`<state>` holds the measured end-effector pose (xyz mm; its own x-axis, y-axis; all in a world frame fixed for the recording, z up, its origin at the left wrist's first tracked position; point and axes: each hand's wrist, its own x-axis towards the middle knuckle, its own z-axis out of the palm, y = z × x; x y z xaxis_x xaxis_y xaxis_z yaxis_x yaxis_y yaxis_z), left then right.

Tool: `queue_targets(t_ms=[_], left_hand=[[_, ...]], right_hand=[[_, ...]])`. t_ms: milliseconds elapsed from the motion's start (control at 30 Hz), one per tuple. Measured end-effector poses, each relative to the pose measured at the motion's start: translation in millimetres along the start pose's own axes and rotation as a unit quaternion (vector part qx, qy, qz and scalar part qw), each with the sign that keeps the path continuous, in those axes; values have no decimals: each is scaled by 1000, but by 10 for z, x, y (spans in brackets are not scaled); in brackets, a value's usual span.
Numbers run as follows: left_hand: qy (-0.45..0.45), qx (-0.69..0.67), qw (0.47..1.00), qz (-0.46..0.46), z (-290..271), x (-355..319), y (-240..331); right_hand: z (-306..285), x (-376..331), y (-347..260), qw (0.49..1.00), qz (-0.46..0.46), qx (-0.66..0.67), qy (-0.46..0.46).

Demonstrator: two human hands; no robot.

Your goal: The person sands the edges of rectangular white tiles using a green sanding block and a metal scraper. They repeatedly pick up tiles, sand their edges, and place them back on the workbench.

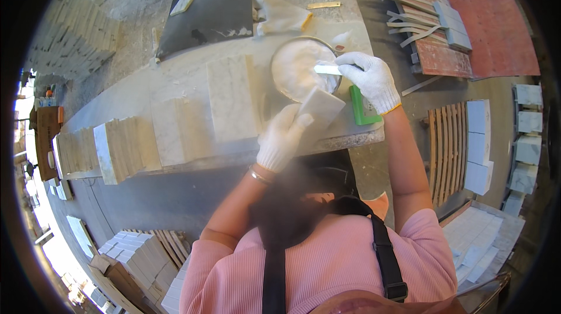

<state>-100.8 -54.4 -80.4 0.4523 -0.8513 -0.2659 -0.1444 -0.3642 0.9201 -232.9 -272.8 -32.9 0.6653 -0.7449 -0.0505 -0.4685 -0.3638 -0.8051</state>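
Note:
My left hand (283,139), in a white knit glove, grips a pale stone tile (321,108) by its left side, tilted just in front of a round bowl (273,74). White paste or powder (298,63) fills much of the bowl. In my gloved right hand (374,80), fingers closed, is a flat white scraper (327,70), its tip reaching over the bowl's right part. Below that hand, a green box-shaped object (363,106) rests on the table's right end. Whether the scraper touches the paste, I cannot tell.
Stone slabs (234,98) and stacked tiles (120,147) line the table to the left. Behind lie a black sheet (210,7), a cloth glove (280,13) and a small yellowish strip (324,5). Right of the table are red boards (491,22) and a wooden pallet (447,153).

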Motion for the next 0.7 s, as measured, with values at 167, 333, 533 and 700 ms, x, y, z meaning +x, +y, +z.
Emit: queue_targets(t_ms=[167, 333, 533, 700], left_hand=[[2, -4, 1000, 10, 11, 29, -68], [6, -11, 1000, 11, 32, 60, -113], [7, -37, 999, 20, 37, 69, -89], [8, -22, 1000, 4, 13, 67, -56]], right_hand=[[56, 9, 4, 990, 44, 123, -55], [-70, -56, -82, 985, 77, 143, -55], [-176, -198, -243, 984, 89, 141, -55], [-173, -263, -290, 991, 46, 116, -49]])
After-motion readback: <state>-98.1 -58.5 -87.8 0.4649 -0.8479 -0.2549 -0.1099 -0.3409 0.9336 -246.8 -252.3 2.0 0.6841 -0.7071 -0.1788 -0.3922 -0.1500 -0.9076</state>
